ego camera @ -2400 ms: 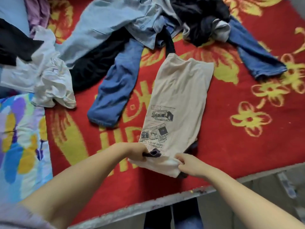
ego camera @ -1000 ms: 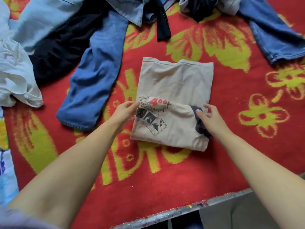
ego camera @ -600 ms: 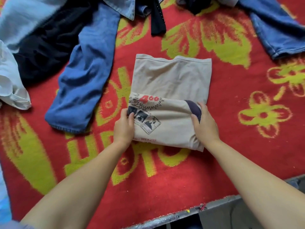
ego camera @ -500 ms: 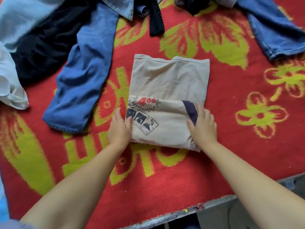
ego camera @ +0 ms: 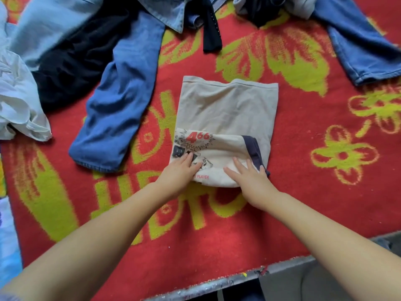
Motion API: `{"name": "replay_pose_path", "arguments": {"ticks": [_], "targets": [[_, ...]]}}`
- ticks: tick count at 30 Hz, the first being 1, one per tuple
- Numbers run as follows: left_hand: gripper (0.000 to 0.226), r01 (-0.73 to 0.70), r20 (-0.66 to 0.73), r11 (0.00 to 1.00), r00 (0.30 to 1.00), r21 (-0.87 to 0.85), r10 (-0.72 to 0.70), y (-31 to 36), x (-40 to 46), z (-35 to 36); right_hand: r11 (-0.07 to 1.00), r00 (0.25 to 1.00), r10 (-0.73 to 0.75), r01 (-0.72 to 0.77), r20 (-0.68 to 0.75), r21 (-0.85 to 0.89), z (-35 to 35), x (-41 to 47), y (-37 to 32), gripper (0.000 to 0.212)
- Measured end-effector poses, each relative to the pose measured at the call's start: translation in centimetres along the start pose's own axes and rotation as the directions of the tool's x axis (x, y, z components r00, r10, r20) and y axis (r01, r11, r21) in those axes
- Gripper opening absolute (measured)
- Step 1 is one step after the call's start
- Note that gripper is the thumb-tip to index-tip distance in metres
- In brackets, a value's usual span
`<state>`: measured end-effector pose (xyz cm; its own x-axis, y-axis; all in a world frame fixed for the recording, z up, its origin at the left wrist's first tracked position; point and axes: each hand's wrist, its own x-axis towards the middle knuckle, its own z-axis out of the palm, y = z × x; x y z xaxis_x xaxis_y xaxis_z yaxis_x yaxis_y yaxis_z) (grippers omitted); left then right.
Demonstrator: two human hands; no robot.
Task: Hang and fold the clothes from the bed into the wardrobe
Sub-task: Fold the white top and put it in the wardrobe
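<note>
- A white garment [ego camera: 20, 105] lies crumpled at the bed's left edge, with a black garment [ego camera: 80, 59] just beside it toward the far side.
- Jeans [ego camera: 121, 109] run from the far edge down toward the middle, one leg ending just left of the shirt; the other leg reaches the far right corner.
- The left hand [ego camera: 181, 171] rests flat on the shirt's near left part, over the print, fingers straight and holding nothing.
- The shirt [ego camera: 227, 109], beige with a dark collar band, lies mid-bed on the red blanket [ego camera: 325, 192], its near end folded up over the rest. Both hands sit on that folded flap, at its near edge.
- The shirt looks light, soft and limp. It likely creases where pressed and slumps if lifted by one corner.
- It is probably best taken at the two near corners of the fold, or with palms slid under the whole stack to carry it flat.
- The right hand [ego camera: 249, 177] presses the flap's near right part beside the dark band, fingers spread and straight, gripping nothing.
- One more fold seems due before the shirt goes to the wardrobe, which is not in view.
</note>
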<state>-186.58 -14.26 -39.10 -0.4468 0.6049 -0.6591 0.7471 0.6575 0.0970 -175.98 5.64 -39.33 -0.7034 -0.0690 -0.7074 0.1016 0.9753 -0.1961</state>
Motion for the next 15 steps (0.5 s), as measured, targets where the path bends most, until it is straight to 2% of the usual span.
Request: {"name": "replay_pose_path", "arguments": {"ticks": [2, 4, 6, 7, 9, 10, 11, 12, 14, 15], "targets": [[0.046, -0.052, 0.169, 0.994, 0.983, -0.098, 0.069, 0.2, -0.7, -2.1, 0.981, 0.983, -0.085, 0.055, 0.16, 0.184, -2.0, -1.1, 0.5, 0.076], [0.024, -0.048, 0.347, 0.976, 0.93, -0.214, 0.122, 0.2, -1.2, -3.8, 0.952, 0.935, -0.173, 0.078, 0.309, 0.295, -4.1, -2.1, 1.1, 0.059], [0.021, 0.059, 0.442, 0.919, 0.888, -0.389, 0.13, -0.9, -1.3, -5.5, 0.922, 0.895, -0.225, 0.068, 0.386, 0.381, -6.4, -2.3, 2.3, 0.039], [0.022, 0.121, 0.444, 0.853, 0.885, -0.507, 0.139, -1.8, -1.2, -6.2, 0.896, 0.897, -0.239, 0.056, 0.372, 0.441, -7.5, -2.1, 3.1, 0.032], [0.02, 0.212, 0.385, 0.675, 0.916, -0.706, 0.114, -4.0, -0.5, -7.0, 0.813, 0.942, -0.208, 0.017, 0.263, 0.582, -8.8, -1.2, 5.1, 0.022], [0.017, 0.234, 0.32, 0.575, 0.946, -0.784, 0.052, -5.0, 0.0, -7.1, 0.75, 0.972, -0.154, -0.003, 0.179, 0.662, -9.1, -0.4, 6.0, 0.014], [0.014, 0.222, 0.219, 0.456, 0.974, -0.862, -0.059, -5.7, 0.7, -7.0, 0.67, 0.994, -0.068, -0.014, 0.08, 0.742, -9.1, 0.5, 6.8, 0.009], [0.011, 0.171, 0.108, 0.315, 0.972, -0.933, -0.209, -6.2, 1.5, -6.7, 0.583, 0.998, 0.055, -0.017, -0.019, 0.813, -8.8, 1.4, 7.4, 0.01], [0.008, 0.021, 0.006, 0.025, 0.864, -0.999, -0.504, -6.2, 3.3, -5.8, 0.424, 0.923, 0.34, 0.018, -0.177, 0.905, -8.1, 3.1, 7.8, 0.02], [0.016, -0.031, 0.006, -0.051, 0.804, -0.998, -0.594, -5.9, 4.3, -5.2, 0.357, 0.872, 0.438, 0.057, -0.22, 0.933, -7.7, 3.8, 7.6, 0.028]]}}
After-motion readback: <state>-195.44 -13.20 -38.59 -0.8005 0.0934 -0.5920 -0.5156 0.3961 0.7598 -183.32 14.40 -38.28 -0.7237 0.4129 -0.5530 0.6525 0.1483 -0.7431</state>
